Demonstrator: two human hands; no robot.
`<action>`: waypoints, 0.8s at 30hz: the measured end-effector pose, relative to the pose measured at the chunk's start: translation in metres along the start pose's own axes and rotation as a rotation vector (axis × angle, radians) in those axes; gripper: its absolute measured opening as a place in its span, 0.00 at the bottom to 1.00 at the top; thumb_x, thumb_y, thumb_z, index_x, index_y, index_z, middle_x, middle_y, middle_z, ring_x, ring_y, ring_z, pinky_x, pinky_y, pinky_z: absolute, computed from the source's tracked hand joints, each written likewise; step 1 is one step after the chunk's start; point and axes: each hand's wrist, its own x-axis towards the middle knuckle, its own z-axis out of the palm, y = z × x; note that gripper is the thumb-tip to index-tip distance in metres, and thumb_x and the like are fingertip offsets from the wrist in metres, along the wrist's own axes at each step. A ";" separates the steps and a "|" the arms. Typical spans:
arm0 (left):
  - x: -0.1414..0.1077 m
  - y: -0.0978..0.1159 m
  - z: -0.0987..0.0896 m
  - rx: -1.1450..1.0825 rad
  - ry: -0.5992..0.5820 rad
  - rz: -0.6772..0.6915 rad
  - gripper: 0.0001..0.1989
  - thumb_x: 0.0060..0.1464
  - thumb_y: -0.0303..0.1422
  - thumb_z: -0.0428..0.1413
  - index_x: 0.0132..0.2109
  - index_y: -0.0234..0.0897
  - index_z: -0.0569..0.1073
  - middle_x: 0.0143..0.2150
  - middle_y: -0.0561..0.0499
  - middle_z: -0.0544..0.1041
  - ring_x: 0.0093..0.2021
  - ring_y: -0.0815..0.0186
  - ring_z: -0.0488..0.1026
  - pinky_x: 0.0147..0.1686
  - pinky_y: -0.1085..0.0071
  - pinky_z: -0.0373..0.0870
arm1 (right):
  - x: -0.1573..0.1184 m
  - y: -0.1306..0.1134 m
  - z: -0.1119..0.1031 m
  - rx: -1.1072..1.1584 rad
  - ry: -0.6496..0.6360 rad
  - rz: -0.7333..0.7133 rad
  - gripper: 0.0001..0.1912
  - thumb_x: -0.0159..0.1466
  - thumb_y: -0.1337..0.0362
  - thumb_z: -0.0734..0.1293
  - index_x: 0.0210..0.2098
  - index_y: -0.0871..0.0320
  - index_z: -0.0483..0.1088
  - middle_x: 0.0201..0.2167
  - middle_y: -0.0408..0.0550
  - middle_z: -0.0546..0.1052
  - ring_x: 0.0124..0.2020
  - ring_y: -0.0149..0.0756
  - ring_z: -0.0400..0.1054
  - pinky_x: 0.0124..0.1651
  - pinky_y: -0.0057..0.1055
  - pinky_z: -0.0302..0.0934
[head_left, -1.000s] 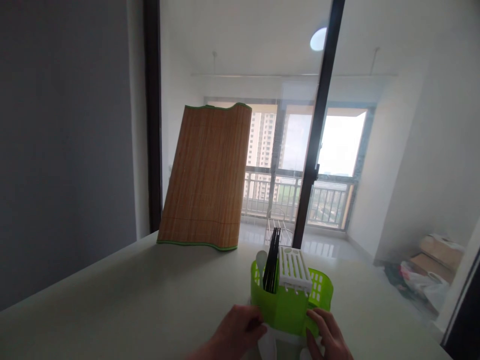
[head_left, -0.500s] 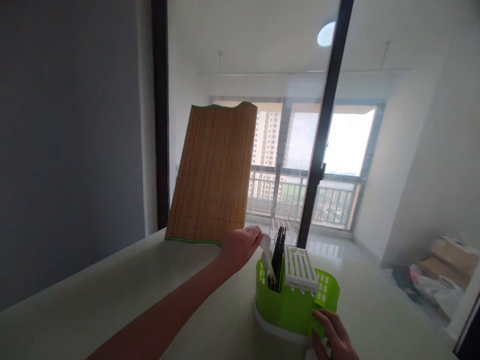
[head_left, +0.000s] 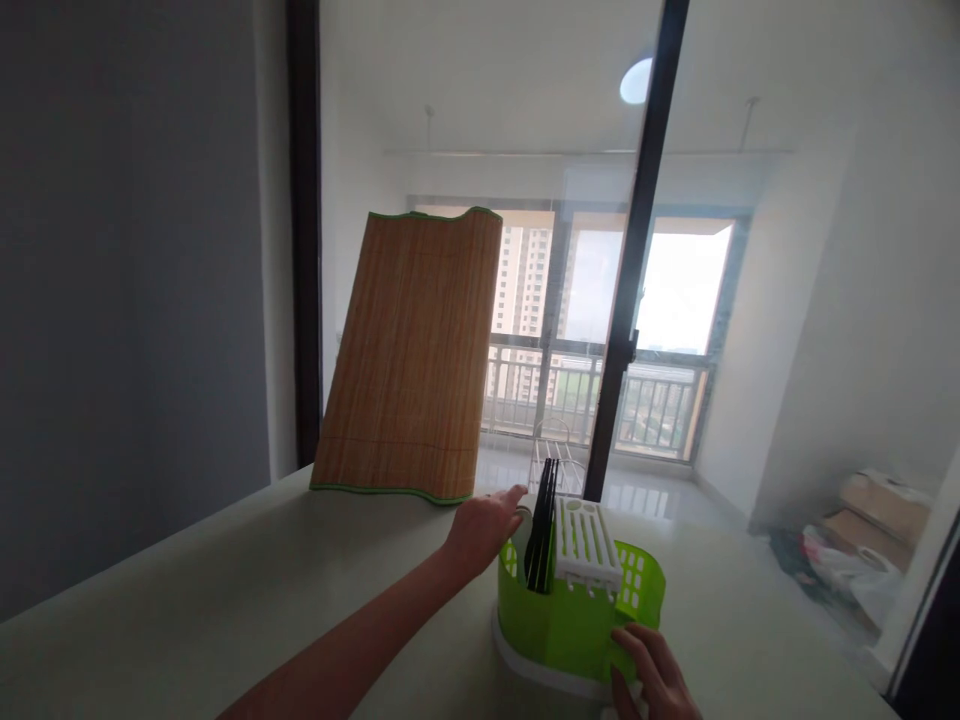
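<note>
A bright green cutlery holder (head_left: 562, 635) with a white base stands on the pale tabletop. Black chopsticks (head_left: 540, 535) lean upright in its left compartment. Beside them, at the left rim, a white spoon (head_left: 526, 508) shows only in part. My left hand (head_left: 487, 525) is at that rim, finger and thumb closed about the spoon's top end; their exact contact is partly hidden. With curled fingers, my right hand (head_left: 652, 670) grips the holder's near right side. A white slotted rack (head_left: 589, 540) with small hooks sits across the holder's middle.
A bamboo mat (head_left: 409, 355) with green edging stands tilted at the table's back left, by the glass. A dark window frame (head_left: 626, 300) rises behind the holder. Beyond the glass are a wire rack (head_left: 551, 455) and, at right, cardboard boxes (head_left: 874, 530).
The white spoon has gone lower into the holder's left compartment, and my left hand has come down with it. My right hand keeps its grip. The whole view has shifted slightly.
</note>
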 end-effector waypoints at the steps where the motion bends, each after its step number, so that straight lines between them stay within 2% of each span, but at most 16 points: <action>1: -0.007 0.002 -0.003 -0.024 0.025 -0.003 0.14 0.63 0.37 0.47 0.54 0.42 0.68 0.40 0.49 0.80 0.35 0.62 0.76 0.30 0.71 0.62 | 0.001 -0.003 -0.005 0.006 -0.028 0.010 0.16 0.63 0.64 0.60 0.50 0.49 0.63 0.45 0.49 0.73 0.43 0.35 0.75 0.40 0.29 0.74; 3: -0.027 0.012 -0.006 -0.119 0.059 -0.013 0.14 0.63 0.40 0.46 0.51 0.41 0.69 0.36 0.51 0.79 0.33 0.64 0.75 0.31 0.71 0.62 | 0.005 -0.011 -0.016 0.035 -0.093 0.055 0.16 0.64 0.64 0.59 0.51 0.48 0.62 0.47 0.49 0.73 0.45 0.34 0.74 0.40 0.28 0.74; 5: -0.054 0.029 -0.003 -0.274 0.021 -0.030 0.12 0.62 0.39 0.46 0.46 0.41 0.71 0.31 0.52 0.78 0.30 0.66 0.73 0.31 0.71 0.62 | 0.009 -0.020 -0.026 0.078 -0.139 0.133 0.16 0.65 0.64 0.57 0.52 0.47 0.61 0.49 0.48 0.71 0.46 0.33 0.73 0.44 0.30 0.73; 7: -0.082 0.049 0.007 -0.442 -0.109 -0.034 0.10 0.60 0.37 0.48 0.42 0.42 0.72 0.29 0.53 0.78 0.27 0.67 0.72 0.30 0.72 0.63 | 0.012 -0.028 -0.031 0.126 -0.161 0.204 0.16 0.66 0.63 0.55 0.53 0.46 0.60 0.50 0.47 0.70 0.48 0.33 0.72 0.46 0.32 0.72; 10: -0.109 0.081 0.034 -0.563 -0.368 0.013 0.12 0.55 0.35 0.51 0.45 0.43 0.74 0.31 0.51 0.79 0.30 0.64 0.74 0.32 0.70 0.66 | 0.013 -0.032 -0.033 0.178 -0.164 0.245 0.16 0.67 0.62 0.55 0.53 0.45 0.60 0.50 0.46 0.70 0.49 0.33 0.70 0.47 0.32 0.71; 12: -0.112 0.096 0.056 -0.540 -0.466 -0.002 0.16 0.53 0.38 0.52 0.48 0.43 0.74 0.33 0.47 0.80 0.34 0.58 0.76 0.36 0.64 0.69 | 0.011 -0.030 -0.031 0.199 -0.154 0.234 0.16 0.67 0.62 0.55 0.53 0.45 0.61 0.50 0.46 0.70 0.48 0.33 0.71 0.46 0.31 0.71; 14: -0.106 0.107 0.078 -0.506 -0.492 -0.066 0.19 0.51 0.43 0.52 0.48 0.43 0.75 0.35 0.43 0.80 0.39 0.52 0.76 0.39 0.59 0.69 | 0.008 -0.025 -0.026 0.216 -0.130 0.225 0.16 0.67 0.61 0.55 0.53 0.45 0.62 0.50 0.47 0.70 0.47 0.33 0.72 0.43 0.29 0.72; 16: -0.097 0.114 0.098 -0.489 -0.517 -0.101 0.17 0.50 0.45 0.52 0.42 0.44 0.78 0.35 0.41 0.80 0.40 0.49 0.77 0.37 0.56 0.69 | 0.005 -0.018 -0.020 0.218 -0.086 0.241 0.16 0.66 0.60 0.55 0.52 0.45 0.63 0.50 0.47 0.70 0.46 0.34 0.73 0.41 0.29 0.72; 19: -0.087 0.120 0.122 -0.450 -0.595 -0.124 0.10 0.47 0.41 0.53 0.30 0.45 0.77 0.31 0.42 0.78 0.36 0.50 0.78 0.31 0.57 0.67 | 0.003 -0.008 -0.013 0.208 -0.088 0.225 0.16 0.66 0.60 0.57 0.52 0.46 0.64 0.51 0.48 0.70 0.45 0.34 0.74 0.38 0.27 0.73; 21: -0.086 0.121 0.128 -0.440 -0.640 -0.164 0.06 0.44 0.37 0.55 0.25 0.44 0.75 0.28 0.45 0.77 0.34 0.53 0.77 0.29 0.60 0.66 | 0.002 -0.004 -0.011 0.209 -0.127 0.179 0.17 0.65 0.61 0.58 0.53 0.47 0.64 0.50 0.49 0.71 0.44 0.33 0.75 0.37 0.24 0.73; 24: -0.090 0.112 0.120 -0.532 -0.636 -0.174 0.05 0.43 0.35 0.56 0.29 0.44 0.76 0.28 0.49 0.76 0.34 0.58 0.75 0.31 0.64 0.67 | 0.002 -0.005 -0.008 0.214 -0.093 0.194 0.16 0.65 0.61 0.58 0.51 0.47 0.66 0.49 0.49 0.72 0.44 0.34 0.75 0.36 0.25 0.73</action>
